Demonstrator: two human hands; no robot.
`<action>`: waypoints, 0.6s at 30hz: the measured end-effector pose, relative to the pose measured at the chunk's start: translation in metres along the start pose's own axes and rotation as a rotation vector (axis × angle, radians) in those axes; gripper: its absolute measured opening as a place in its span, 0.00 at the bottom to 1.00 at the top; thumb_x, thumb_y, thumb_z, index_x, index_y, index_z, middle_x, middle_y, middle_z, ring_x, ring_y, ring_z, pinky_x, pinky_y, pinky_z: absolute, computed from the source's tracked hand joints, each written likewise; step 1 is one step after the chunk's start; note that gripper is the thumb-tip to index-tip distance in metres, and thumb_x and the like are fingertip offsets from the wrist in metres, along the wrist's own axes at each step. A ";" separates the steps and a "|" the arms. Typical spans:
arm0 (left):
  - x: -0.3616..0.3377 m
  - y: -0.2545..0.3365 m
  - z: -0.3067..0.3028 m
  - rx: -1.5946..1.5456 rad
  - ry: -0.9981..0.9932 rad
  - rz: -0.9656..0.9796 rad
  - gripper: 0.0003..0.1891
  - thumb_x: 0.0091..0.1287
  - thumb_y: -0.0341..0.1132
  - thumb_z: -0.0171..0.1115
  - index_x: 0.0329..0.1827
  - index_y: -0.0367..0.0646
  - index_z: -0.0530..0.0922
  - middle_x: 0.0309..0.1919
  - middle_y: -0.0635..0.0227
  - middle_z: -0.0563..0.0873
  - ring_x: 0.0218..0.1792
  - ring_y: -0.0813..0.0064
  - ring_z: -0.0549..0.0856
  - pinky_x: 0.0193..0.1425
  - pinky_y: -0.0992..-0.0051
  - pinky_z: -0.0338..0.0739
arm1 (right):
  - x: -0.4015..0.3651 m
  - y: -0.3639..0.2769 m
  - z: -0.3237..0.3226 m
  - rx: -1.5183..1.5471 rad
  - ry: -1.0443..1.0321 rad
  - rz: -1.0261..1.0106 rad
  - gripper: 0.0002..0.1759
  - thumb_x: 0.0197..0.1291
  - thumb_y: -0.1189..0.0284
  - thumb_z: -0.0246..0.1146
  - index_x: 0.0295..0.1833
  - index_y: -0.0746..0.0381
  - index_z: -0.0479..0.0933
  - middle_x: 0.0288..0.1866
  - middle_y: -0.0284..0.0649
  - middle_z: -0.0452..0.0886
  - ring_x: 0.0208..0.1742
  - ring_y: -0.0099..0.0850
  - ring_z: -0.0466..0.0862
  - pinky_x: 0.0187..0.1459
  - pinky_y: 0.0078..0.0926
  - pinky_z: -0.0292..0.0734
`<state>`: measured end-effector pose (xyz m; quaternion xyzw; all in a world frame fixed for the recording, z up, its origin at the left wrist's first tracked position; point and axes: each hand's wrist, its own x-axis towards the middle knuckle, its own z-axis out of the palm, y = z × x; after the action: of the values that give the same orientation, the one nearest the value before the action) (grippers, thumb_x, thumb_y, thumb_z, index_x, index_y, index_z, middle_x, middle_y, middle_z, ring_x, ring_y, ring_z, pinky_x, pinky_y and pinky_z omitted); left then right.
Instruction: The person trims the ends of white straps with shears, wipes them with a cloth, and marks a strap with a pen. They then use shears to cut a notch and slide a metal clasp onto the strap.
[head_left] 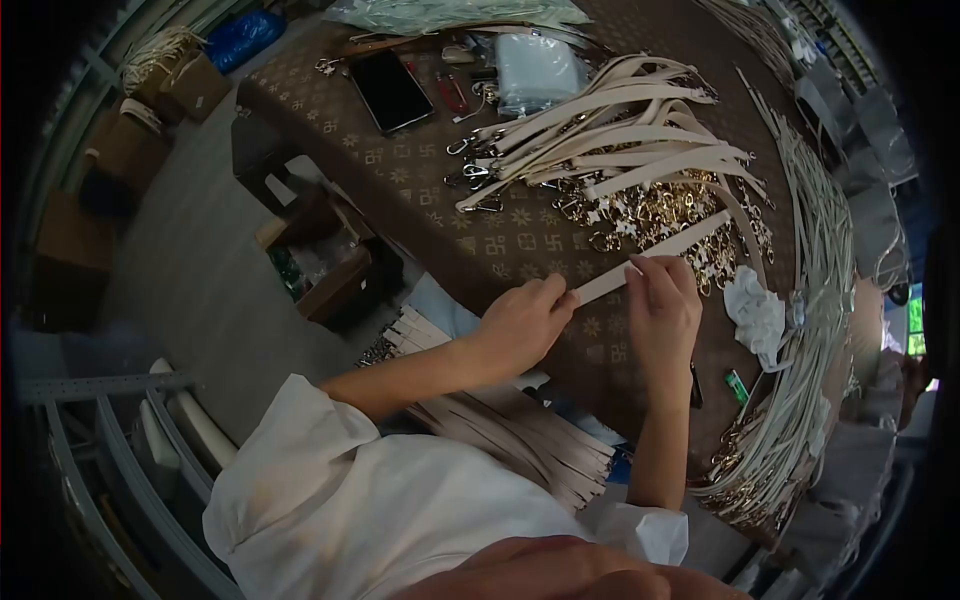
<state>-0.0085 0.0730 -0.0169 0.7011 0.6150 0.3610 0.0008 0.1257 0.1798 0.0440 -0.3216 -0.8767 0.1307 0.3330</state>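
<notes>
A cream-coloured flat strap (684, 240) stretches at a slant above the near part of the table. My left hand (522, 325) is closed on its lower end. With thumb and fingers pinched together, my right hand (665, 300) grips the same strap a little farther along. Just beyond lies a pile of gold-coloured clasps and rings (655, 208), partly covered by the strap. Behind it, several more cream straps (620, 125) are heaped, with silver snap hooks (475, 172) at their left ends. Another bundle of straps (520, 440) rests across my lap, below my forearms.
On the patterned brown tablecloth (400, 185) lie a black phone (391, 90), a clear plastic bag (540, 72), crumpled white plastic (754, 315) and a small green tube (737, 386). Long pale straps (820, 260) line the right edge. A cardboard box (350, 275) stands left of the table.
</notes>
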 end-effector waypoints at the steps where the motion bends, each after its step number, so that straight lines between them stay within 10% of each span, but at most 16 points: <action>1: 0.000 0.000 -0.001 0.003 -0.003 0.031 0.09 0.58 0.30 0.55 0.38 0.33 0.75 0.32 0.62 0.69 0.30 0.67 0.75 0.29 0.70 0.74 | 0.013 -0.008 0.006 0.008 -0.030 -0.075 0.08 0.49 0.78 0.62 0.38 0.66 0.77 0.33 0.41 0.75 0.34 0.38 0.74 0.36 0.33 0.70; 10: -0.005 -0.009 0.004 -0.083 -0.004 -0.003 0.09 0.57 0.30 0.56 0.37 0.34 0.73 0.33 0.62 0.70 0.30 0.69 0.76 0.29 0.72 0.75 | 0.119 -0.046 0.107 -0.008 -0.239 -0.538 0.18 0.52 0.65 0.62 0.47 0.63 0.75 0.47 0.41 0.76 0.50 0.40 0.74 0.50 0.36 0.69; 18: -0.005 -0.015 0.006 -0.239 0.069 -0.048 0.08 0.57 0.30 0.55 0.34 0.34 0.74 0.32 0.62 0.71 0.28 0.69 0.77 0.30 0.71 0.75 | 0.122 -0.029 0.127 -0.156 -0.371 -0.487 0.22 0.55 0.61 0.59 0.51 0.65 0.72 0.45 0.43 0.76 0.52 0.40 0.73 0.55 0.39 0.63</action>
<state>-0.0184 0.0752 -0.0307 0.6683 0.5837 0.4555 0.0721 -0.0421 0.2354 0.0235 -0.0975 -0.9811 0.0362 0.1631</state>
